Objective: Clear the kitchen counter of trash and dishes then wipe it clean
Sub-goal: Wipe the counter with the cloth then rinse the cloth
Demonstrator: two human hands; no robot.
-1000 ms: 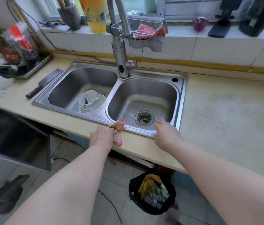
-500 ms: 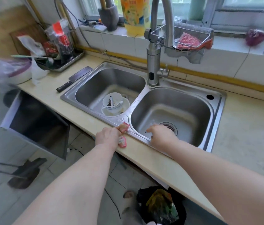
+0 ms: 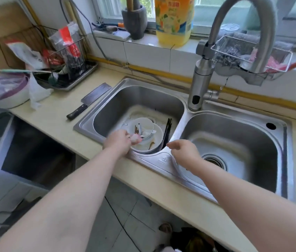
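Note:
My left hand (image 3: 118, 141) is closed around a small pink wrapper (image 3: 136, 138) and hovers over the near edge of the left sink basin (image 3: 143, 99). In that basin lie stacked white bowls (image 3: 150, 140) with scraps in them and dark chopsticks (image 3: 167, 131) beside them. Over the divider between the two basins my right hand (image 3: 184, 151) hangs with loosely curled fingers and nothing in it. The right basin (image 3: 234, 135) holds only its drain (image 3: 214, 160).
A cleaver (image 3: 89, 100) lies on the beige counter (image 3: 52, 113) left of the sink. Behind it stands a dish rack (image 3: 67, 70) with bags, and a covered white bowl (image 3: 7, 91) at far left. The tall faucet (image 3: 201, 82) rises between the basins. A trash bag (image 3: 194, 240) sits on the floor below.
Both hands moved from the sink's front rim up over the basins. The left hand carried the pink wrapper to above the bowls. The camera shifted closer and left.

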